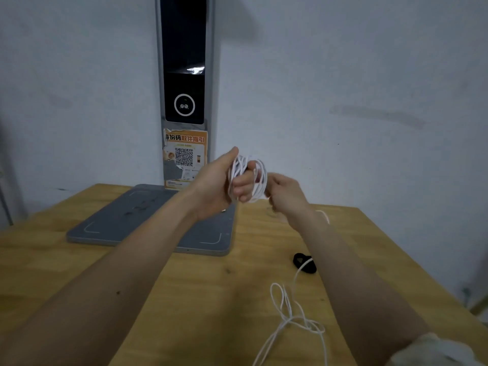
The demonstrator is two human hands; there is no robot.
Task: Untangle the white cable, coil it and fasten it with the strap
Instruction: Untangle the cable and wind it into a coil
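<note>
My left hand (216,186) is raised above the table with several loops of the white cable (260,178) wound around its curled fingers. My right hand (285,192) is just to the right of the coil and pinches a strand of the same cable. The loose rest of the cable hangs behind my right forearm and lies in tangled loops on the wooden table (184,299) at the lower right. The black strap (303,262) lies on the table beside my right forearm, with a cable strand crossing over it.
A grey scanner device stands at the back of the table, its flat base plate (126,220) on the wood and its tall column (184,75) against the wall. The table's right edge runs diagonally at the right.
</note>
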